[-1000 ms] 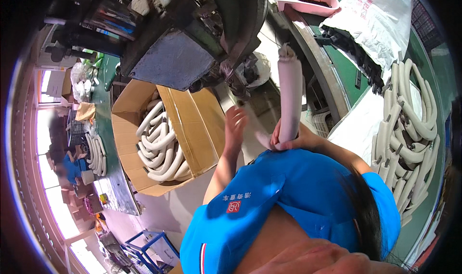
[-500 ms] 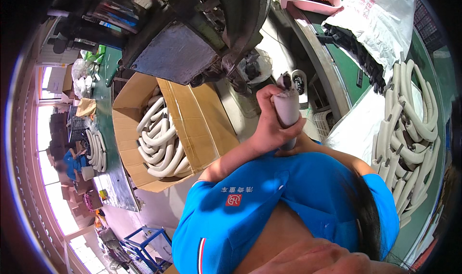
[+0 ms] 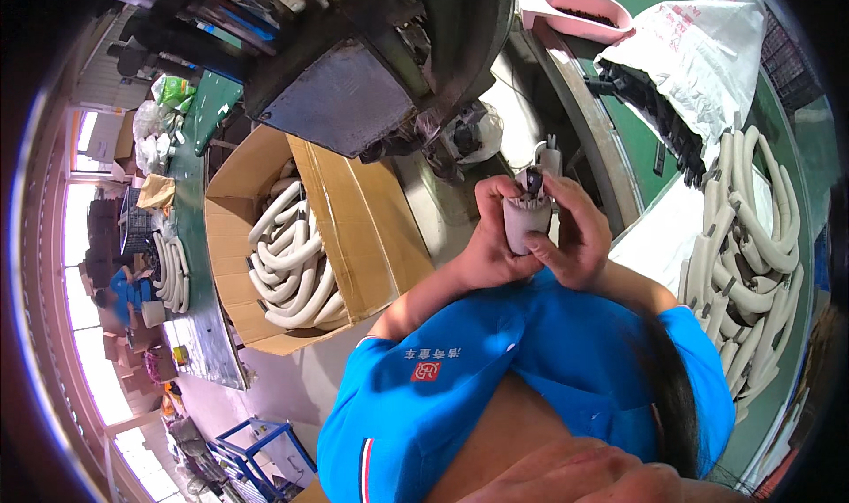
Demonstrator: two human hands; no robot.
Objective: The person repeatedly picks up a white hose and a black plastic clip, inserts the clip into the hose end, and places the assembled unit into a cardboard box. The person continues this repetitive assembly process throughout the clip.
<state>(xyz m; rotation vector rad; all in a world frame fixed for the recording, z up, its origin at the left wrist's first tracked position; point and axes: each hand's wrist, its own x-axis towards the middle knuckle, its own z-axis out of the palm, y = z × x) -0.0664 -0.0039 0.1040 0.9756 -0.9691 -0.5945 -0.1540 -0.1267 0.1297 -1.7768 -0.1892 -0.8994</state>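
Head view, looking down over the person's blue shirt [image 3: 495, 388]. Both hands meet in front of the chest and close around the end of a short pale grey foam tube [image 3: 525, 222], which stands roughly upright between them. The left hand [image 3: 492, 248] wraps the tube from its left side, fingers curled round the lower part and thumb up near the rim. The right hand [image 3: 573, 236] grips from the right, its fingers folded over the tube's top edge and side. A small dark fitting [image 3: 533, 181] sits in the open end of the tube, just between the two thumbs, and a light-coloured piece [image 3: 550, 155] sticks up just beyond it; what that piece is cannot be told. To the left of the hands, near the left forearm, an open cardboard box [image 3: 349, 216] holds a tangle of curved pale tubes [image 3: 287, 260]. To the right of the hands, well apart, a heap of similar bent tubes [image 3: 747, 238] lies on a white sheet over the green bench [image 3: 646, 140]. Beyond the hands stands a dark machine [image 3: 354, 70]; farther right of it lie a pink tray [image 3: 584, 12] and a white sack [image 3: 699, 48] with dark parts spilling from its mouth.
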